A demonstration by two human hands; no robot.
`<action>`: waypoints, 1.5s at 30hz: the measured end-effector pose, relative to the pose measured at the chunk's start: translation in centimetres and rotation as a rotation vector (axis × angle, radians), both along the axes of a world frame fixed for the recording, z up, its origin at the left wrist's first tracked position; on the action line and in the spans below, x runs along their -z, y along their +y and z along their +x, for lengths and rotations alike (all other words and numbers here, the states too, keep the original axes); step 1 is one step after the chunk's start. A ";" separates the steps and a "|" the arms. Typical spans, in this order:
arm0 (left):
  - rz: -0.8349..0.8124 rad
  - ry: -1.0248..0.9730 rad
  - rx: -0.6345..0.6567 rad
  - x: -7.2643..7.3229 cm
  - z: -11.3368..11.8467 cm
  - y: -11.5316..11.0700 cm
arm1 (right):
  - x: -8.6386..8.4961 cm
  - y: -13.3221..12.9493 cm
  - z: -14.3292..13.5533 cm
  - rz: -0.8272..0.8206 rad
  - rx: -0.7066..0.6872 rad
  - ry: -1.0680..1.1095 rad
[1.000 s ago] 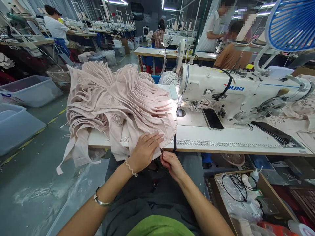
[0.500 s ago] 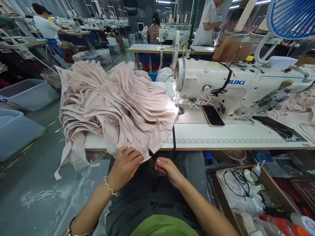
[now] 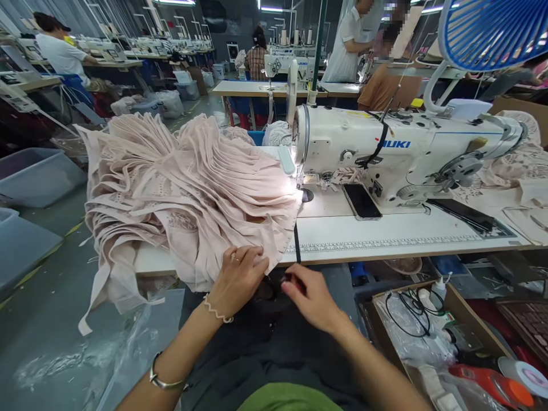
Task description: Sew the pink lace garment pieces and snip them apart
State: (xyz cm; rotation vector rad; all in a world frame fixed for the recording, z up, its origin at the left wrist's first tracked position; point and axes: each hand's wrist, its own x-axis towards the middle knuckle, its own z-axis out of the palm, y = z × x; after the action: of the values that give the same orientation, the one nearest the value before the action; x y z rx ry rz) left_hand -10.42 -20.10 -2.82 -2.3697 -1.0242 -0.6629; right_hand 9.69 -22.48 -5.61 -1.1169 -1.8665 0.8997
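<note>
A large heap of pale pink fabric pieces (image 3: 205,182), stacked in many folds, lies on the left of the sewing table and hangs over its front edge. My left hand (image 3: 240,281) pinches the front corner of one piece at the table's edge. Just right of that corner is my right hand (image 3: 315,299), apart from the cloth, with fingers curled and thumb against them. Something small and dark shows at its fingertips, too hidden to name. Behind the fabric's right end stands a white sewing machine (image 3: 342,137), its lamp lighting the cloth.
A phone (image 3: 362,201) lies on the table (image 3: 385,234) below the machine arm. A black strap (image 3: 297,242) crosses the front edge. At lower right is a cardboard box (image 3: 475,337) of bottles and cables. Plastic bins (image 3: 38,177) stand left. Other people work behind.
My left hand has moved right along the fabric's front edge with the corner in its fingers. My right hand has shifted slightly right. The whole view has swung a little to the right.
</note>
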 end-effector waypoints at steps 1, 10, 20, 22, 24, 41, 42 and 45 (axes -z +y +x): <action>0.017 -0.020 0.025 0.0 0.0 0.0 | -1.0 0.3 0.8 0.110 0.112 -0.213; -0.128 -0.096 0.106 -0.5 -0.3 0.4 | -4.3 3.9 0.1 0.454 0.038 -1.015; -0.129 -0.076 0.019 -0.6 1.7 3.0 | -5.2 7.0 3.5 0.396 0.253 -1.082; -0.124 -0.086 0.024 -0.8 1.8 2.9 | -5.1 7.4 3.1 0.411 0.207 -1.084; -0.109 -0.088 0.015 -1.1 2.0 3.0 | -4.9 7.8 2.5 0.411 0.164 -1.088; -0.202 -0.016 0.067 -2.2 3.1 5.7 | -6.1 10.0 3.9 0.390 0.180 -1.066; -0.207 -0.021 0.067 -2.1 3.2 5.7 | -6.1 10.1 3.7 0.384 0.168 -1.067; -0.200 -0.030 0.070 -2.0 3.2 5.6 | -5.8 10.1 3.2 0.339 0.190 -1.067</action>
State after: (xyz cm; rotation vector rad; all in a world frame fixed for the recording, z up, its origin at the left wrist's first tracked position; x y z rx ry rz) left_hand -7.21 -14.45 -0.82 -2.5857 -1.0690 -0.6503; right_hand 12.92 -12.39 0.23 -1.6747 -2.5144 -0.2300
